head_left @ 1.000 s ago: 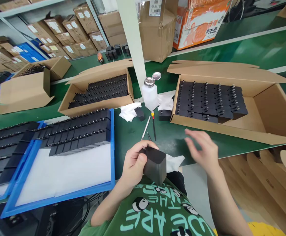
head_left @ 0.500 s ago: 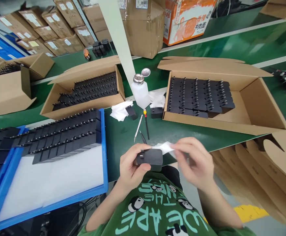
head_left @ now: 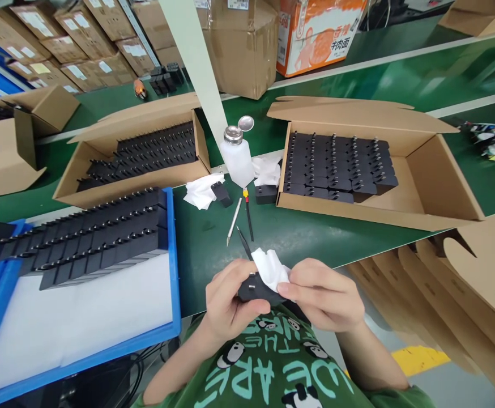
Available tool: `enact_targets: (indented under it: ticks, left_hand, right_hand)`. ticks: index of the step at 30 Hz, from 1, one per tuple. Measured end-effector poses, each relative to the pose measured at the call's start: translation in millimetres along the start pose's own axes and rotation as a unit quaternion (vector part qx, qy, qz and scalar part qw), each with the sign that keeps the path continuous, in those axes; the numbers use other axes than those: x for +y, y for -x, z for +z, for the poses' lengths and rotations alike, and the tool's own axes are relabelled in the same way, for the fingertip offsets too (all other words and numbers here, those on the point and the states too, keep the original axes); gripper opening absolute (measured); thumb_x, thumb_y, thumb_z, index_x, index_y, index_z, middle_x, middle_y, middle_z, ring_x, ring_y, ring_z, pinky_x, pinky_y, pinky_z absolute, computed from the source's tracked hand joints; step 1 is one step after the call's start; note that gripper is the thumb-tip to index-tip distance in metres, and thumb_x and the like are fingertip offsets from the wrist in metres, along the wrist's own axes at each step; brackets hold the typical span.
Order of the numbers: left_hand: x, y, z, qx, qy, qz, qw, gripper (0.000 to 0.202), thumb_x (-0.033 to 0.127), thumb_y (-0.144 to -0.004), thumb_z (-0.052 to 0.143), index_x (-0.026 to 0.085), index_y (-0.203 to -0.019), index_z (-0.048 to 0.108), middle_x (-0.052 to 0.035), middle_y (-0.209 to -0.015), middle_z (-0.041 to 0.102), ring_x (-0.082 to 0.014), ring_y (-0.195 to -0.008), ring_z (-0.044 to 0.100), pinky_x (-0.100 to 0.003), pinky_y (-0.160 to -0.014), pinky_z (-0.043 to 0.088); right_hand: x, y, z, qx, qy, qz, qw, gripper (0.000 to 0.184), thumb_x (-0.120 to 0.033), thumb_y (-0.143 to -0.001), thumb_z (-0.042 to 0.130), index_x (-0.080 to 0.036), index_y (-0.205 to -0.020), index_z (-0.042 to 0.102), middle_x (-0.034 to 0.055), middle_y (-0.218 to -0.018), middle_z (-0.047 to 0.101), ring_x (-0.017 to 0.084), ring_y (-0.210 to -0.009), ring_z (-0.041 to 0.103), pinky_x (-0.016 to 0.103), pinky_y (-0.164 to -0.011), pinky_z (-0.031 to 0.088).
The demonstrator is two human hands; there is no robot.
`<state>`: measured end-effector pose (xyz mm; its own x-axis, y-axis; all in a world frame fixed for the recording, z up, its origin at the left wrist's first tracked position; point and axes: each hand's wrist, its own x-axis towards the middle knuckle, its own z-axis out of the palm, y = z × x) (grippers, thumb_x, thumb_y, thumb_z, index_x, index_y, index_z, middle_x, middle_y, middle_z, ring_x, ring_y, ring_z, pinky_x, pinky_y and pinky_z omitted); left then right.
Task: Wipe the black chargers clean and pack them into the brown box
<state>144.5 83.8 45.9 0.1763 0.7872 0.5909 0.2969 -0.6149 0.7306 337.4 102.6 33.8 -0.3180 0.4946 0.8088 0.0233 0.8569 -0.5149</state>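
Note:
In front of my chest my left hand [head_left: 226, 303] grips a black power adapter [head_left: 258, 292] with metal prongs at its left end. A white cloth or tissue [head_left: 269, 267] is pinched in my right hand [head_left: 326, 294] and lies against the adapter's right part, covering some of it. Just beyond my hands, black tweezers [head_left: 244, 242] lie on the green table. Past them are a silver pen-like knife [head_left: 234, 222] and a black lead with a yellow and red end [head_left: 248, 215].
A white pump bottle [head_left: 235, 158] stands open-lidded mid-table, near crumpled tissues [head_left: 200, 190] and two loose adapters. To the right, a cardboard box [head_left: 447, 170] holds rows of adapters; another box [head_left: 145, 177] stands left. A blue-edged tray [head_left: 174, 283] with adapters is nearest on my left.
My right hand has moved left and brought the white cloth onto the adapter. The adapter has tilted and sits slightly lower in my left hand. The view has shifted slightly.

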Motion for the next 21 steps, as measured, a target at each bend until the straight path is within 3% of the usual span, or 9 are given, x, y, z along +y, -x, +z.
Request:
enact_targets:
  ticks: [3,6,8,10,11,13,15,19,21]
  left_hand:
    - [-3.3,2.6,0.3,0.004,0.026,0.014,1.0,0.041,0.053,-0.091,0.058,0.016,-0.11,0.062,-0.0037,-0.077,0.062,-0.0128,-0.061,0.058,-0.022,-0.053,0.047]
    - [-8.3,7.4,-6.6,0.033,0.02,0.025,0.999,0.048,0.056,-0.088,0.06,0.016,-0.115,0.063,-0.0064,-0.083,0.066,-0.0166,-0.069,0.064,-0.025,-0.06,0.054]
    - [-11.0,9.3,-14.0,0.039,0.003,0.049,0.998,0.052,0.056,-0.088,0.06,0.016,-0.121,0.062,-0.0086,-0.089,0.068,-0.0198,-0.077,0.068,-0.03,-0.067,0.057]
    - [-12.4,9.4,-20.4,0.037,-0.014,0.077,0.996,0.053,0.055,-0.09,0.058,0.016,-0.125,0.06,-0.0091,-0.092,0.069,-0.021,-0.082,0.069,-0.032,-0.07,0.059]
    - [-12.6,9.0,-22.5,0.038,-0.023,0.084,0.995,0.052,0.054,-0.091,0.057,0.016,-0.127,0.06,-0.009,-0.092,0.069,-0.021,-0.084,0.069,-0.032,-0.071,0.059]
    - [-12.5,7.8,-24.2,0.046,-0.037,0.092,0.994,0.052,0.054,-0.093,0.054,0.015,-0.127,0.059,-0.0087,-0.093,0.069,-0.0202,-0.085,0.07,-0.031,-0.072,0.06]
    - [-12.2,6.3,-23.3,0.053,-0.049,0.096,0.993,0.052,0.054,-0.092,0.055,0.015,-0.126,0.06,-0.0083,-0.092,0.069,-0.02,-0.084,0.07,-0.031,-0.071,0.06]
    - [-11.2,3.4,-20.0,0.044,-0.069,0.117,0.99,0.051,0.052,-0.09,0.059,0.013,-0.122,0.061,-0.0078,-0.089,0.07,-0.0201,-0.082,0.071,-0.031,-0.069,0.061]
    - [-9.8,2.4,-19.5,0.033,-0.083,0.125,0.988,0.051,0.052,-0.09,0.06,0.012,-0.12,0.062,-0.0097,-0.092,0.071,-0.021,-0.083,0.072,-0.032,-0.071,0.062]
  right_hand:
    - [5.3,4.0,-7.5,-0.009,-0.105,-0.008,0.994,0.046,0.001,-0.088,0.049,-0.013,-0.129,0.063,0.0055,-0.08,0.063,0.014,-0.07,0.062,0.027,-0.059,0.057]
    - [16.7,16.7,-19.6,-0.031,-0.174,0.046,0.983,0.037,-0.006,-0.091,0.052,-0.021,-0.119,0.069,0.0039,-0.082,0.066,0.013,-0.066,0.064,0.025,-0.057,0.056]
    - [26.0,26.1,-27.5,0.05,-0.094,0.126,0.986,0.033,-0.008,-0.089,0.057,-0.027,-0.111,0.072,0.0029,-0.085,0.066,0.013,-0.068,0.064,0.026,-0.057,0.055]
    - [34.1,31.9,-33.1,0.136,0.037,0.196,0.97,0.03,-0.008,-0.087,0.061,-0.029,-0.105,0.074,0.0027,-0.087,0.066,0.015,-0.074,0.064,0.028,-0.06,0.054]
    - [36.6,32.7,-34.7,0.125,0.092,0.222,0.963,0.029,-0.009,-0.087,0.062,-0.029,-0.104,0.074,0.0035,-0.091,0.066,0.016,-0.08,0.065,0.029,-0.065,0.055]
    - [35.9,29.4,-35.5,0.011,0.163,0.241,0.957,0.026,-0.013,-0.09,0.061,-0.027,-0.108,0.072,0.0073,-0.107,0.067,0.021,-0.098,0.065,0.036,-0.079,0.057]
    - [25.7,21.0,-33.0,-0.075,0.193,0.231,0.951,0.029,-0.016,-0.091,0.06,-0.024,-0.118,0.068,0.0115,-0.125,0.062,0.027,-0.115,0.06,0.046,-0.093,0.053]
    - [-13.2,-0.4,-20.3,0.0,0.111,0.119,0.987,0.033,-0.012,-0.086,0.065,-0.014,-0.119,0.063,0.0123,-0.113,0.064,0.023,-0.105,0.063,0.04,-0.088,0.058]
    - [-28.7,-7.7,-13.2,-0.008,0.077,0.066,0.995,0.028,-0.008,-0.085,0.064,-0.011,-0.113,0.064,0.0113,-0.106,0.066,0.021,-0.102,0.065,0.035,-0.085,0.06]
